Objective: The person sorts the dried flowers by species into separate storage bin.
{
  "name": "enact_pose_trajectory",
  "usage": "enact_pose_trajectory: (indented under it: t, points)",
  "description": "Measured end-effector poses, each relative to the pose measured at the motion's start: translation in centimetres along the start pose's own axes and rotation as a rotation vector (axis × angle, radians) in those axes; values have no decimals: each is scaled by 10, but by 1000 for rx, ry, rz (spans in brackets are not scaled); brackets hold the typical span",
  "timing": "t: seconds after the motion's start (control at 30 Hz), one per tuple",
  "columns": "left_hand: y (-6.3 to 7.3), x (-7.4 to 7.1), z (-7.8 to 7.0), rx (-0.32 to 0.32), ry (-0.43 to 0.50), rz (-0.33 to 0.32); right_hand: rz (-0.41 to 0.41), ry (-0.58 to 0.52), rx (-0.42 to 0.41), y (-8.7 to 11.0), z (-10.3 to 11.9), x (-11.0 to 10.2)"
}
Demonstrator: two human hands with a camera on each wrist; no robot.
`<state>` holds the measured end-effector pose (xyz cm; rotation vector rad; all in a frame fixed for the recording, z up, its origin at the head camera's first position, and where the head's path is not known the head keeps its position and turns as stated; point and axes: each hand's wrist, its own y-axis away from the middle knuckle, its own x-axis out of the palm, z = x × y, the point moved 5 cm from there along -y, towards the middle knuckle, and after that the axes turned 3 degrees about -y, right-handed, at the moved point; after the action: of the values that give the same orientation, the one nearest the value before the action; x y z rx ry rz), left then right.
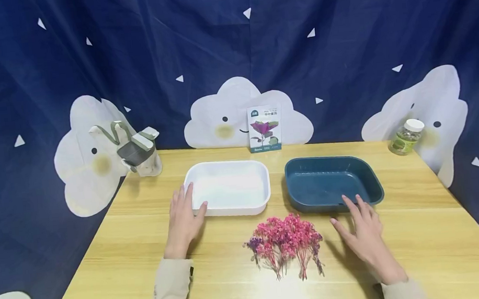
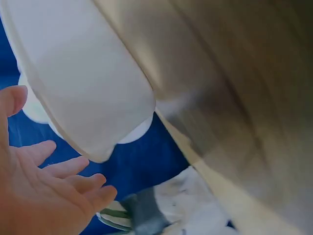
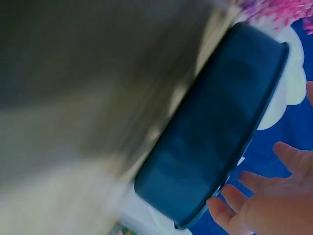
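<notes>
A white rectangular tub (image 1: 233, 211) stands on the table, left of centre in the head view. My left hand (image 1: 183, 221) is at its near left corner, fingers spread and fairly straight, holding nothing. To the right is a dark teal tub (image 1: 326, 179) of similar shape. Over its near right rim hovers my right hand (image 1: 365, 234), the fingers loosely spread with nothing between them. Between the hands lies a bunch of small pink and purple dried flowers (image 1: 286, 236), stems toward me. In the right wrist view, the fingertips overlap the rim of the teal tub (image 3: 215, 117).
A seed packet (image 1: 265, 128) with a purple plant picture stands at the table's back edge. At the back left is a grey and white bag-like item (image 1: 140, 154) with green straps. A white-lidded jar (image 1: 406, 137) stands at the back right. Behind hangs a blue cloud-patterned curtain (image 1: 211, 36).
</notes>
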<state>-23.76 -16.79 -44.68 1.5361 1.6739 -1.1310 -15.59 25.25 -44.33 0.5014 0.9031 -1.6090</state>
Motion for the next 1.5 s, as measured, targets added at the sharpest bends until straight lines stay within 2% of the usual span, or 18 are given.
enact_pose_trajectory:
  t: [0.3,0.47,0.73,1.03,1.13,1.3,1.5]
  points:
    - [0,-2,14,-131,304,31,4,-122,-29,20,30,3]
    - [2,-1,16,-179,402,4,14,-175,-68,33,52,5]
    - [5,4,19,-205,478,-10,129,-217,-8,50,79,19]
    - [11,7,26,-279,576,-23,226,-294,-45,58,80,33]
    - [12,9,28,-293,646,-41,279,-320,-42,60,84,38]
    - [16,13,31,-311,825,-60,369,-372,-38,64,94,49]
    - [18,18,33,-339,913,-66,471,-372,-11,70,105,66]
